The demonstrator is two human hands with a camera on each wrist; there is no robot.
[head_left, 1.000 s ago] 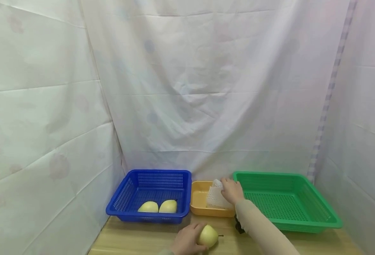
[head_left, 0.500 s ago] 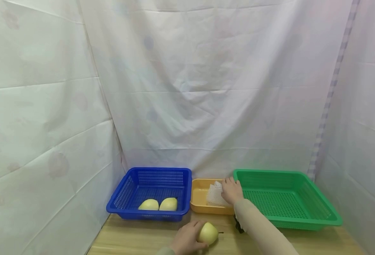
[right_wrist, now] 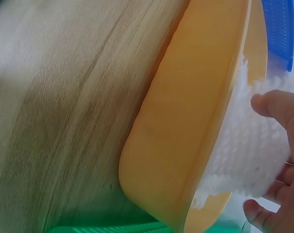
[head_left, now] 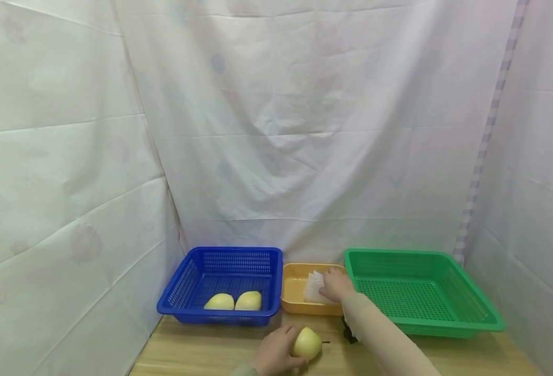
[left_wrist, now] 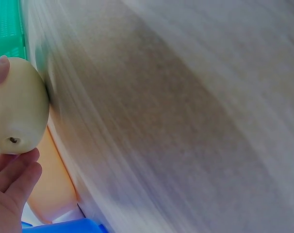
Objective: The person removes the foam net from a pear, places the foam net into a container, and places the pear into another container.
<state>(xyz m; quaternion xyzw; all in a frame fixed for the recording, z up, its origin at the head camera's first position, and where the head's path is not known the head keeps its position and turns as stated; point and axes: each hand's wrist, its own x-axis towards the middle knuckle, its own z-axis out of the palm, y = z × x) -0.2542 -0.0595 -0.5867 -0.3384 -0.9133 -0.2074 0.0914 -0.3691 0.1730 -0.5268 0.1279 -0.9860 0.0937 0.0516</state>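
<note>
On the tabletop, a yellow-green pear [head_left: 307, 344] lies on its side, stem pointing right. My left hand [head_left: 276, 351] grips it from the left; in the left wrist view its thumb and fingers [left_wrist: 21, 174] hold opposite sides of the pear, whose blossom end faces that camera. My right hand [head_left: 337, 285] reaches into the small orange-yellow tray [head_left: 295, 308]. There it holds white foam fruit netting [right_wrist: 249, 150], with thumb on the near side and fingers behind. Part of the netting is hidden by the hand, so I cannot tell how many pieces there are.
A blue basket [head_left: 220, 317] at left holds two pears [head_left: 248, 301]. To the right stands a green basket [head_left: 446, 328]. The tray sits between them on the wooden table [head_left: 201, 347]. White curtains [head_left: 276, 156] hang behind and at both sides.
My right hand has moved slightly left and lower in the tray, and the netting's raised top has sunk. The left hand and its pear have stayed in place.
</note>
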